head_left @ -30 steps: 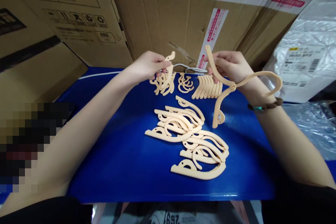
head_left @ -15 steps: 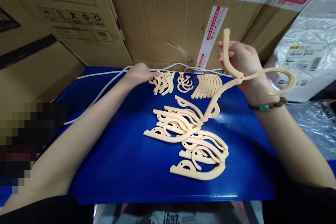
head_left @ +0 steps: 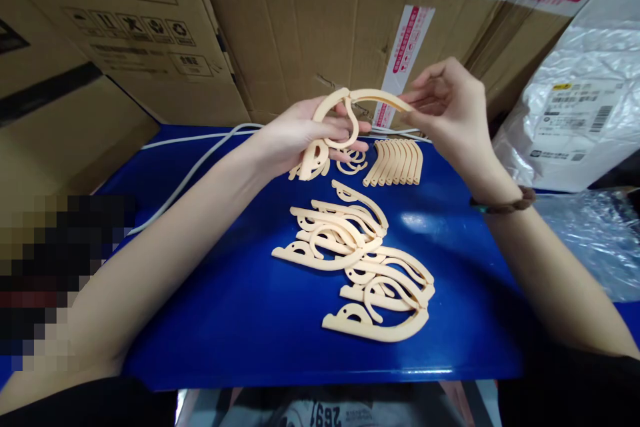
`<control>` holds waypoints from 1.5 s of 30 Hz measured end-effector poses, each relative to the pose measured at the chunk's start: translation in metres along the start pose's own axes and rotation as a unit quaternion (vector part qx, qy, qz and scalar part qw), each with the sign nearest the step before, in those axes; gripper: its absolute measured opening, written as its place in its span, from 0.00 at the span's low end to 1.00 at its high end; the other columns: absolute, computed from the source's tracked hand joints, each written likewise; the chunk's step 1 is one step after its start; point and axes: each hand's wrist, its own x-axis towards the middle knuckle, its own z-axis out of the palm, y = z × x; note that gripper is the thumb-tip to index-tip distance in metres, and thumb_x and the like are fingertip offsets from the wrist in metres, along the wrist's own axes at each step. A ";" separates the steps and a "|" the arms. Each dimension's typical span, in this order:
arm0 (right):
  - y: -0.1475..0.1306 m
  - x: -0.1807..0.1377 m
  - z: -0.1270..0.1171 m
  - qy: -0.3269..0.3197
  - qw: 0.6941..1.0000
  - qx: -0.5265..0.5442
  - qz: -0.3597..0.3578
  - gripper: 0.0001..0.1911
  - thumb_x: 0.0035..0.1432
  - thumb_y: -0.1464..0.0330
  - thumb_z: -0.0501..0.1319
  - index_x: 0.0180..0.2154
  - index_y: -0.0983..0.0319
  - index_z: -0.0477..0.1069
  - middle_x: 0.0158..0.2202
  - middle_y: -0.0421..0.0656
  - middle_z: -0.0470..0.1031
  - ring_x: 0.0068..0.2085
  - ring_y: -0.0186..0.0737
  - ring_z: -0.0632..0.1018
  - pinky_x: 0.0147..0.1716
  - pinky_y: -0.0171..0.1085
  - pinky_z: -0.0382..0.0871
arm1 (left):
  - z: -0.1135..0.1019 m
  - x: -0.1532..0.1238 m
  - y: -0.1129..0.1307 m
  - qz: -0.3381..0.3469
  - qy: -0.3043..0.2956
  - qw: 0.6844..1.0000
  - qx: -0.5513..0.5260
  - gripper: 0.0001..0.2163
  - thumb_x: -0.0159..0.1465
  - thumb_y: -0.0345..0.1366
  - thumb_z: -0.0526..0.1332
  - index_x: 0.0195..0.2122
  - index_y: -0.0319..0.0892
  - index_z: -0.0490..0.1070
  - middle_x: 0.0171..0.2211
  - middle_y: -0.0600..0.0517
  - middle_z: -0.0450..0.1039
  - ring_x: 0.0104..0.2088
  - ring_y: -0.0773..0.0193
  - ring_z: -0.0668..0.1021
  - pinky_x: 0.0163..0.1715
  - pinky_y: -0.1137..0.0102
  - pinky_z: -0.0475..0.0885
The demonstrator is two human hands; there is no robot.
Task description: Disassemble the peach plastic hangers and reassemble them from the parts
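A beige plastic folding clothes hanger [head_left: 376, 94] with a curved hook is held up between both hands over the back of the blue table. My left hand [head_left: 305, 130] grips its left arm and hook, thumb over it and fingers stretched out behind. My right hand [head_left: 447, 97] pinches the far end of its right arm between thumb and fingers. Folded beige hangers [head_left: 350, 247] lie overlapping in a loose group below. Behind, a neat row of curved hanger arms [head_left: 395, 162] and a small pile of hooks [head_left: 354, 161] lie near the hands; another pile is partly hidden under my left hand.
Cardboard boxes [head_left: 295, 40] wall off the back and left of the blue table [head_left: 225, 320]. A white cable [head_left: 185, 190] runs along the rear edge. On the right stand a wrapped white package [head_left: 565, 93] and some clear plastic film [head_left: 585, 240].
My left hand has left the pile at the back and taken hold of the hanger. My right hand has shifted its grip to the arm's end, and the hanger has moved left and turned.
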 end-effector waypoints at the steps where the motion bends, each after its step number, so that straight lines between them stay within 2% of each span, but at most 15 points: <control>1: -0.002 -0.001 0.001 -0.015 0.998 -0.055 -0.011 0.15 0.55 0.65 0.68 0.43 0.56 0.68 0.41 0.45 0.79 0.40 0.45 0.78 0.41 0.43 0.71 | 0.002 -0.001 0.001 -0.001 -0.011 1.000 0.005 0.18 0.66 0.34 0.59 0.57 0.39 0.65 0.48 0.40 0.77 0.46 0.51 0.82 0.38 0.60 0.79; 4: -0.010 -0.007 0.007 -0.041 0.977 -0.205 -0.038 0.11 0.63 0.59 0.63 0.44 0.58 0.72 0.36 0.44 0.78 0.37 0.46 0.78 0.39 0.42 0.69 | 0.007 -0.004 0.005 -0.015 -0.059 0.998 -0.008 0.21 0.65 0.35 0.58 0.60 0.38 0.63 0.46 0.40 0.78 0.45 0.51 0.82 0.37 0.61 0.79; 6: -0.013 -0.011 0.012 -0.039 0.963 -0.262 -0.056 0.13 0.67 0.57 0.58 0.42 0.58 0.73 0.33 0.44 0.77 0.38 0.48 0.78 0.38 0.42 0.68 | 0.008 -0.005 0.005 -0.021 -0.077 0.997 -0.025 0.22 0.65 0.36 0.57 0.60 0.38 0.64 0.45 0.41 0.78 0.44 0.52 0.82 0.37 0.62 0.79; 10: -0.013 -0.016 0.016 -0.030 0.949 -0.299 -0.094 0.15 0.70 0.56 0.53 0.43 0.58 0.72 0.27 0.42 0.72 0.39 0.48 0.79 0.39 0.40 0.66 | 0.005 -0.005 -0.001 -0.015 -0.087 0.996 -0.029 0.21 0.66 0.41 0.52 0.56 0.39 0.70 0.41 0.41 0.77 0.38 0.54 0.81 0.30 0.62 0.77; 13: -0.014 -0.017 0.016 -0.053 0.944 -0.315 -0.087 0.15 0.71 0.57 0.52 0.42 0.59 0.72 0.25 0.42 0.69 0.35 0.46 0.77 0.37 0.40 0.65 | 0.004 -0.005 -0.005 -0.020 -0.111 0.993 -0.023 0.17 0.64 0.41 0.55 0.49 0.39 0.73 0.38 0.42 0.75 0.31 0.59 0.79 0.25 0.64 0.73; 16: -0.017 -0.015 0.017 -0.113 0.953 -0.275 -0.058 0.17 0.71 0.58 0.51 0.36 0.59 0.72 0.26 0.42 0.68 0.31 0.41 0.73 0.34 0.38 0.63 | 0.005 -0.003 -0.007 -0.043 -0.120 0.991 -0.028 0.10 0.61 0.38 0.59 0.42 0.41 0.71 0.35 0.44 0.72 0.25 0.66 0.73 0.22 0.66 0.67; 19: -0.015 -0.011 0.015 -0.153 0.970 -0.187 -0.033 0.20 0.71 0.55 0.53 0.32 0.60 0.72 0.25 0.40 0.67 0.28 0.37 0.68 0.30 0.37 0.61 | 0.007 -0.002 -0.011 -0.055 -0.115 0.992 0.006 0.06 0.63 0.37 0.59 0.39 0.43 0.68 0.34 0.46 0.71 0.24 0.67 0.70 0.23 0.67 0.65; 21: -0.007 -0.007 0.012 -0.186 0.974 -0.130 0.020 0.21 0.69 0.52 0.54 0.33 0.60 0.73 0.20 0.37 0.62 0.23 0.34 0.64 0.25 0.36 0.59 | 0.007 0.000 -0.018 -0.038 -0.074 0.991 0.108 0.04 0.63 0.35 0.58 0.39 0.44 0.66 0.34 0.47 0.71 0.26 0.65 0.71 0.25 0.67 0.65; 24: 0.014 0.000 0.007 -0.201 0.969 -0.081 0.122 0.20 0.67 0.51 0.57 0.36 0.60 0.76 0.15 0.34 0.58 0.16 0.33 0.60 0.19 0.36 0.55 | 0.007 0.003 -0.028 -0.016 0.014 0.965 0.262 0.03 0.63 0.32 0.56 0.37 0.44 0.65 0.31 0.50 0.70 0.29 0.61 0.72 0.28 0.67 0.64; 29: 0.043 0.006 0.008 -0.122 0.966 -0.166 0.159 0.15 0.67 0.60 0.56 0.35 0.62 0.75 0.21 0.39 0.69 0.18 0.34 0.67 0.22 0.36 0.61 | 0.012 0.007 -0.035 -0.044 0.035 0.963 0.264 0.02 0.65 0.33 0.58 0.37 0.44 0.64 0.30 0.53 0.70 0.27 0.64 0.71 0.28 0.68 0.62; 32: 0.047 0.004 0.013 -0.111 0.953 -0.219 0.179 0.15 0.66 0.65 0.55 0.29 0.62 0.72 0.19 0.41 0.69 0.19 0.38 0.70 0.25 0.38 0.64 | 0.016 0.007 -0.035 -0.044 0.033 0.971 0.232 0.04 0.65 0.35 0.60 0.39 0.43 0.65 0.31 0.53 0.71 0.26 0.67 0.71 0.27 0.70 0.62; 35: 0.049 0.002 0.018 -0.114 0.947 -0.252 0.160 0.15 0.64 0.68 0.55 0.25 0.62 0.70 0.20 0.43 0.71 0.24 0.41 0.74 0.29 0.39 0.65 | 0.019 0.007 -0.033 -0.040 0.030 0.975 0.216 0.05 0.65 0.35 0.60 0.39 0.42 0.65 0.30 0.54 0.71 0.25 0.69 0.70 0.27 0.71 0.62; 38: 0.055 -0.001 0.026 -0.107 0.942 -0.289 0.135 0.10 0.65 0.68 0.56 0.37 0.65 0.74 0.27 0.48 0.77 0.31 0.46 0.77 0.34 0.39 0.66 | 0.021 0.006 -0.029 -0.057 0.032 0.975 0.211 0.05 0.66 0.36 0.61 0.38 0.42 0.65 0.29 0.55 0.70 0.24 0.70 0.70 0.27 0.72 0.63; 40: 0.059 -0.002 0.033 -0.101 0.933 -0.321 0.128 0.13 0.65 0.68 0.55 0.46 0.68 0.73 0.35 0.53 0.80 0.36 0.50 0.79 0.36 0.40 0.67 | 0.023 0.005 -0.026 -0.067 0.030 0.974 0.213 0.05 0.66 0.36 0.61 0.38 0.43 0.65 0.29 0.55 0.70 0.24 0.69 0.70 0.27 0.72 0.63; 45: 0.060 0.002 0.047 -0.110 0.913 -0.373 0.124 0.16 0.64 0.70 0.55 0.47 0.71 0.74 0.43 0.60 0.80 0.44 0.56 0.79 0.40 0.43 0.68 | 0.023 0.006 -0.028 -0.055 0.022 0.977 0.205 0.03 0.65 0.34 0.60 0.37 0.43 0.65 0.30 0.55 0.70 0.24 0.70 0.69 0.28 0.72 0.63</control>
